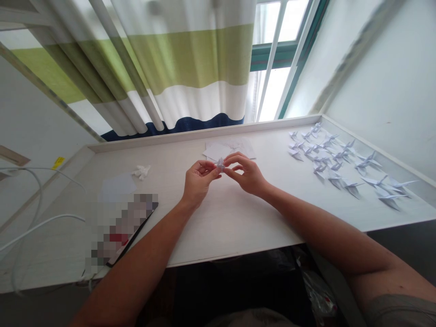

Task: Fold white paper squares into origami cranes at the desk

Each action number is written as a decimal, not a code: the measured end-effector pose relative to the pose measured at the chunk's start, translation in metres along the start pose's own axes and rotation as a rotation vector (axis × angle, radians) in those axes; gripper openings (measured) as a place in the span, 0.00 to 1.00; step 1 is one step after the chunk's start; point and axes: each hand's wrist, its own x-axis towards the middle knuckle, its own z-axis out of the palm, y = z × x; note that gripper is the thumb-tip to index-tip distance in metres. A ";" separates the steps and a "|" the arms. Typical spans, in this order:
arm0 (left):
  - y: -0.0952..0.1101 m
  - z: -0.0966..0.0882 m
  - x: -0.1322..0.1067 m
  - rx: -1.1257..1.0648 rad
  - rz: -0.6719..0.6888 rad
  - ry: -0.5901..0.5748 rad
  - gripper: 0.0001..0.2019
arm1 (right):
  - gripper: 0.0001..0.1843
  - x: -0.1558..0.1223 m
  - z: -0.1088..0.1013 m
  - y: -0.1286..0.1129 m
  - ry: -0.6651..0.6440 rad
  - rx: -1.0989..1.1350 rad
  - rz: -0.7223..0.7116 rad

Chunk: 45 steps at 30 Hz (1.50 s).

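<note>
White counter [238,227] beneath a striped curtain [190,63], your left hand [199,180] and right hand [244,173] pinched a small folded paper piece [220,164] between them, origami cranes [327,159] stood off to the right of your hands, paper sheets [230,147] lay just beyond them

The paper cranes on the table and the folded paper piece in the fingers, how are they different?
The folded paper piece is pinched between the left hand and the right hand, while the paper cranes rest on the white table. The piece is a small, tight bundle; the cranes have long, spread wings with pointed tips. There is one piece but many cranes. Both are pale folded paper.
</note>
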 end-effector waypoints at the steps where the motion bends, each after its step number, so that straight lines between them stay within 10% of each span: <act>1: 0.001 0.000 -0.001 0.002 -0.001 -0.003 0.21 | 0.09 0.000 0.000 -0.001 0.001 0.010 -0.001; 45: 0.004 0.002 -0.001 -0.091 -0.075 -0.023 0.21 | 0.23 0.003 0.001 -0.001 0.029 0.207 0.237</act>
